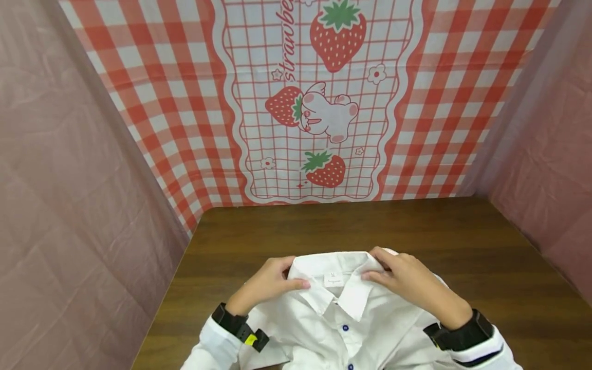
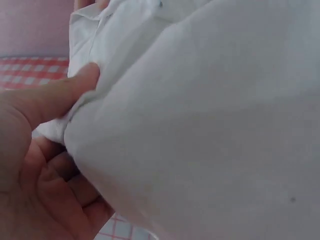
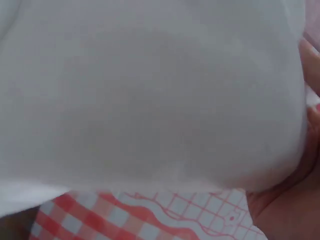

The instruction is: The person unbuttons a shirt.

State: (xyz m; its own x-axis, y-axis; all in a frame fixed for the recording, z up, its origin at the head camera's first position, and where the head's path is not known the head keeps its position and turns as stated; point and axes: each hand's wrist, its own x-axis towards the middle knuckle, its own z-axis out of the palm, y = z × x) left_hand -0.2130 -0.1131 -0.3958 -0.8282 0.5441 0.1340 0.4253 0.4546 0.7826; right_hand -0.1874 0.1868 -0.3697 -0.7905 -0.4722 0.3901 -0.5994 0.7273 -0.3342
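A white collared shirt (image 1: 324, 321) with dark blue buttons hangs or lies at the near side of the table, its collar toward the far side and a white label inside the neck. My left hand (image 1: 270, 281) pinches the collar's left side, thumb in front. In the left wrist view the thumb of the left hand (image 2: 50, 100) presses on the cloth while the fingers curl behind it. At the collar's right side, my right hand (image 1: 411, 280) grips the cloth between thumb and fingers. White fabric (image 3: 150, 100) hides most of that hand in the right wrist view.
The brown wooden table (image 1: 337, 223) ends at a red-and-white checked cloth (image 1: 296, 177) with strawberry prints, hanging upright behind it. Pink curtains (image 1: 83, 205) flank both sides. Black straps (image 1: 467, 331) circle both wrists over white sleeves.
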